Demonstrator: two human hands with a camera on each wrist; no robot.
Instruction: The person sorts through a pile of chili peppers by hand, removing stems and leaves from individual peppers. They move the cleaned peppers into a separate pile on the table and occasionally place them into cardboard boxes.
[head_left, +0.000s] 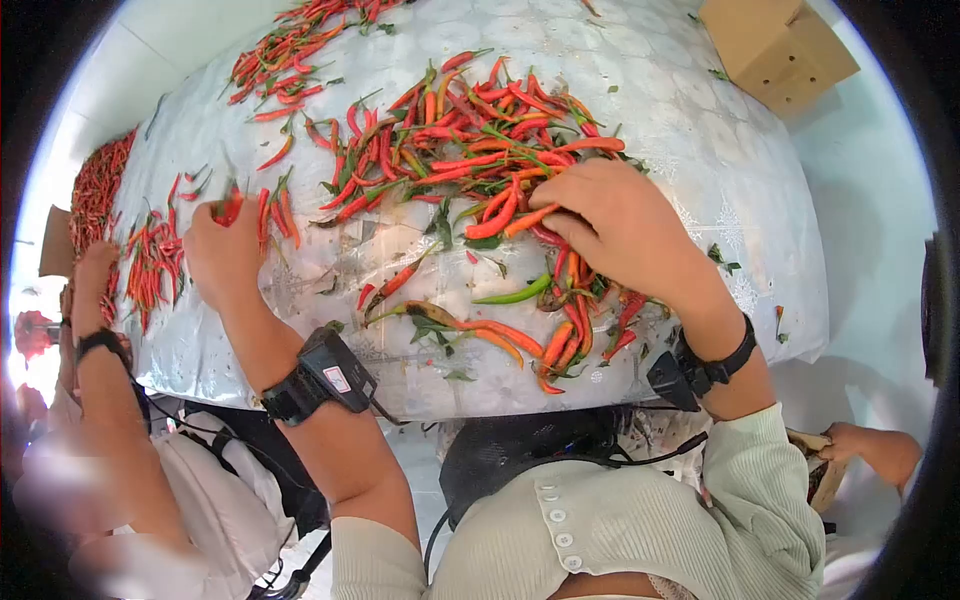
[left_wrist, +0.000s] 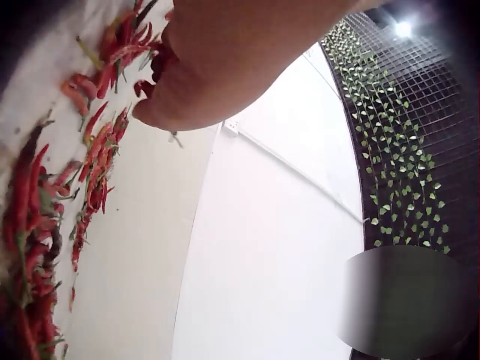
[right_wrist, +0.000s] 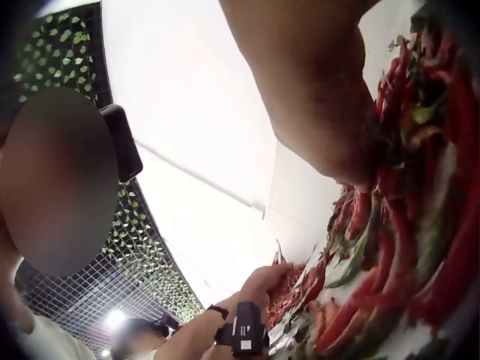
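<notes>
In the head view my left hand [head_left: 224, 250] is raised over the left of the table, fingers curled round red chillies [head_left: 228, 210]; the left wrist view also has red pieces between the fingers of that hand [left_wrist: 217, 67]. My right hand [head_left: 615, 220] lies at the right edge of the large chilli heap [head_left: 450, 150], its fingertips pinching an orange-red chilli [head_left: 530, 220]. In the right wrist view the fingertips of this hand [right_wrist: 322, 127] are dark and partly hidden among chillies [right_wrist: 390, 247]. A green chilli [head_left: 515, 292] lies below the heap.
A small chilli pile [head_left: 150, 262] lies left of my left hand, with a bigger red mass [head_left: 98, 185] beyond. Another heap [head_left: 290, 50] is at the back. A cardboard box [head_left: 780, 55] stands at the back right. Another person's hand [head_left: 95, 265] reaches in at the left.
</notes>
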